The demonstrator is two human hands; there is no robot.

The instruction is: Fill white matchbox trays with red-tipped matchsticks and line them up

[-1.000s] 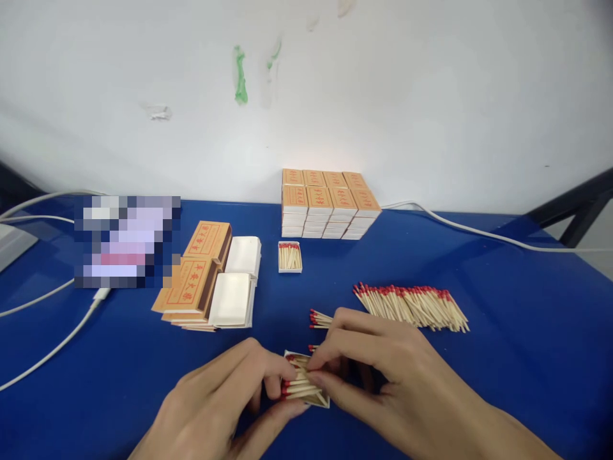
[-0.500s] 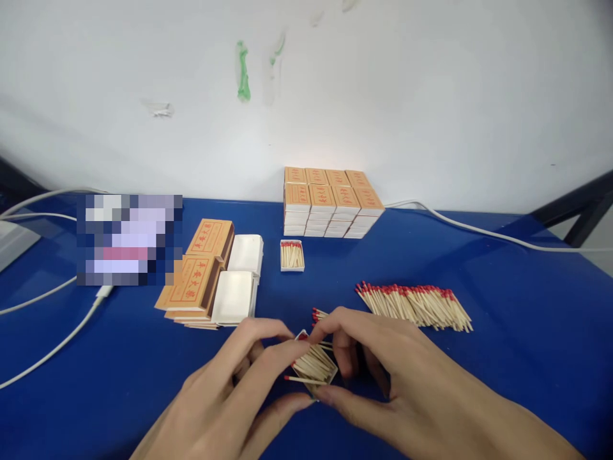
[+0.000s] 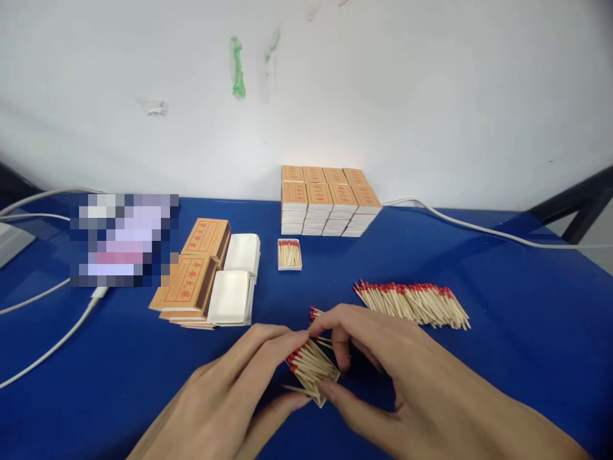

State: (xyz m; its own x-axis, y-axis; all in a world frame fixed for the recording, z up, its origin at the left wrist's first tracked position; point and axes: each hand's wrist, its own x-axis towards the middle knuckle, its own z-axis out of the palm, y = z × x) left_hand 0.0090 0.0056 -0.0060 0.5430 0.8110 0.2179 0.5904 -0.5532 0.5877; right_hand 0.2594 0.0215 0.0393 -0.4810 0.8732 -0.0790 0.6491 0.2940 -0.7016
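Box stack [image 3: 330,199] at back edge of table [image 3: 517,332]; your right hand [image 3: 407,364] part-hides small match cluster [image 3: 314,313]. Its fingers and left hand [image 3: 225,396] grip match tray [image 3: 336,378], well off that edge. Tray turned diagonal since second ago.

Compared with a second ago, the matchbox tray [image 3: 320,402] lies turned slantwise, its match heads [image 3: 294,359] pointing far left, one loose match [image 3: 295,388] jutting out at its near left, while the left hand's [image 3: 234,393] and right hand's [image 3: 387,367] index fingertips now meet at its far edge.
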